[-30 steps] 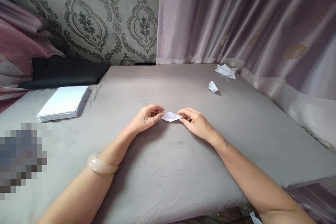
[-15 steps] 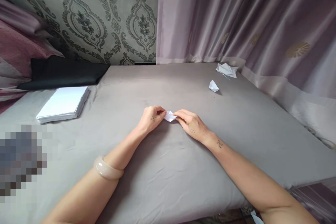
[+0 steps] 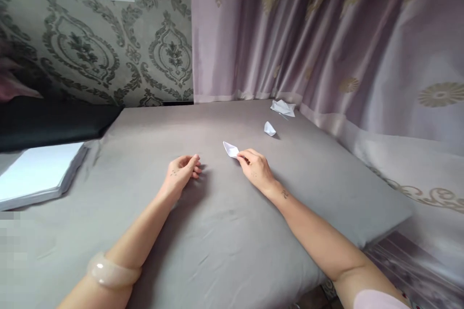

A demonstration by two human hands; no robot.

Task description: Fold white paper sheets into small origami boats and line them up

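Observation:
My right hand (image 3: 254,169) pinches a small folded white paper (image 3: 231,149) by its near end, just above the grey sheet (image 3: 224,231). The fingers are closed on the paper. My left hand (image 3: 182,171) rests on the sheet to the left of it, fingers loosely curled, holding nothing and apart from the paper. A pale bangle (image 3: 110,272) sits on my left forearm.
Another small folded paper (image 3: 269,129) lies further back on the sheet, and a crumpled white paper (image 3: 283,107) sits by the curtain (image 3: 326,43). A stack of white sheets (image 3: 34,174) lies at the left, with a black cloth (image 3: 50,123) behind it.
My left hand has let go of the folded paper and drawn back left. My right hand keeps the paper and has carried it slightly away. The camera has turned to the right.

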